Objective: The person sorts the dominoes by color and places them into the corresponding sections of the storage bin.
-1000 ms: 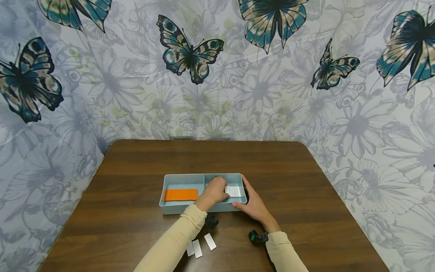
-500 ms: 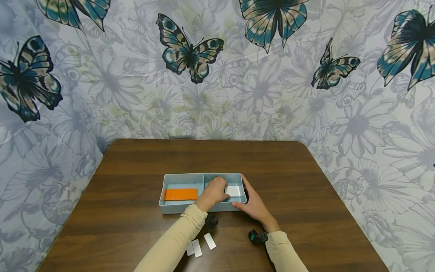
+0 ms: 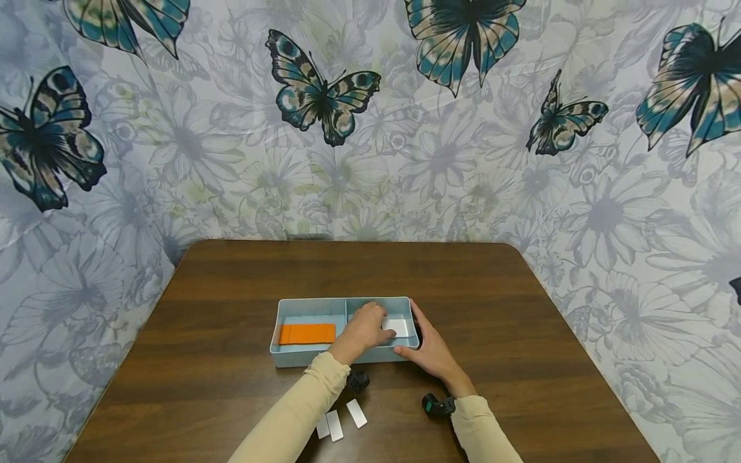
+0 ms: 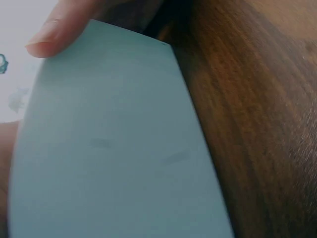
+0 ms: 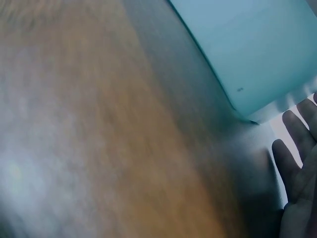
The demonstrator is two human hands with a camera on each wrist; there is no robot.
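Tray unmoved, pale blue, rectangular, two-compartment

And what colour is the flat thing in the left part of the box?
Orange. The flat thing shows best in the head view.

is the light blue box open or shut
Open: no lid covers the light blue box, and the orange piece inside shows from above.

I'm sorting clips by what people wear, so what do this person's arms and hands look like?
Both arms wear pale cream long sleeves: the left sleeve is wrinkled at its cuff, and the right sleeve matches in colour. The left hand and right hand are ungloved. A black left wrist device and black right wrist device show, the latter green-marked.
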